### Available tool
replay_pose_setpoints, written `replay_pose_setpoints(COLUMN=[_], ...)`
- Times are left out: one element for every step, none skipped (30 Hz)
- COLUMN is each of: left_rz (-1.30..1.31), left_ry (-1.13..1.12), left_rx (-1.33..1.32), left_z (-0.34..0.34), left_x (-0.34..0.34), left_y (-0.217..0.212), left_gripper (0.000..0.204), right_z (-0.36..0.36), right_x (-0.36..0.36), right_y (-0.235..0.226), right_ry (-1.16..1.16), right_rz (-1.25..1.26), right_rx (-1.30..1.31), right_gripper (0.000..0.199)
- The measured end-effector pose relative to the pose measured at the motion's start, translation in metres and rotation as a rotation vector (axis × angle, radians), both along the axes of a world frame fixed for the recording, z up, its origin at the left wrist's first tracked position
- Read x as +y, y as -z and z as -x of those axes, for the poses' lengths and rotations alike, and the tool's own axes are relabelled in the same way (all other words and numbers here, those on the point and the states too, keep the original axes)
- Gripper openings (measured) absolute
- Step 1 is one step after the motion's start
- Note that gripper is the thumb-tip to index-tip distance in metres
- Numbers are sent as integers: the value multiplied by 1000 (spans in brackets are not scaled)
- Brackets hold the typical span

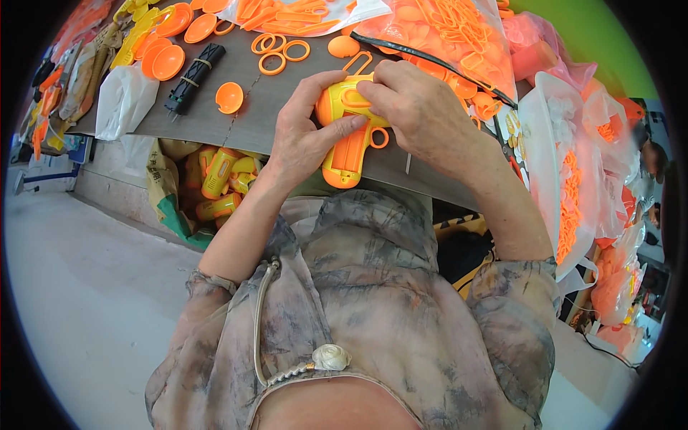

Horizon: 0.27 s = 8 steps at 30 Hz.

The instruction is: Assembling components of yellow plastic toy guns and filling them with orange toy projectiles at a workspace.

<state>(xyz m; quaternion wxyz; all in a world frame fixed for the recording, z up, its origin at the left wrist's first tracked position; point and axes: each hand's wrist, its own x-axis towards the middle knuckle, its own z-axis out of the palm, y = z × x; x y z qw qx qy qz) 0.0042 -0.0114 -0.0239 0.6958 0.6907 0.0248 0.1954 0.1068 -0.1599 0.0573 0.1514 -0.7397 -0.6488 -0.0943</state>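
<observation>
Above the near edge of the table I hold a yellow and orange plastic toy gun (345, 159) in both hands. Its orange handle points toward me, and a hollow battery compartment in it faces up. My left hand (307, 132) is closed round the left side of the gun, thumb across the handle's top. The fingers of my right hand (423, 115) pinch the yellow body from the right; their tips are partly hidden. A small orange ring (379, 137) sits beside the handle. Just beyond the gun shows a thin orange loop (358, 63); whether it is attached cannot be told.
On the grey table (251, 132) lie orange rings (272, 64), round orange cups (229, 97) and a black cylinder (195, 77). Clear bags of orange parts (466, 32) and a black cable (430, 59) lie beyond. Below left, a sack (163, 190) holds several yellow toys (219, 173).
</observation>
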Motion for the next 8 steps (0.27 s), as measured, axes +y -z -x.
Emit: replay_pose_setpoints(left_rz=[0, -3, -6, -6, -23, -39, -41, -36], left_ry=[0, -7, -14, -15, -18, -23, -24, -17], left_rx=[1, 3, 4, 5, 6, 8, 11, 16], left_z=[0, 0, 0, -1, -1, 0, 0, 0], left_x=[0, -1, -1, -1, -1, -1, -1, 0], left_y=[0, 0, 0, 0, 0, 0, 0, 0], left_gripper=[50, 50, 50, 50, 50, 50, 50, 51], right_z=[0, 0, -1, -1, -1, -1, -2, -1], right_x=[1, 1, 1, 1, 1, 1, 0, 0], right_y=[0, 0, 0, 0, 0, 0, 1, 2], right_ry=[-8, -9, -23, -37, -38, -43, -48, -49], right_rz=[0, 0, -12, -25, -26, -25, -23, -25], right_rx=[-13, -11, -6, 0, 1, -8, -17, -14], right_gripper=[22, 22, 22, 23, 23, 23, 23, 23])
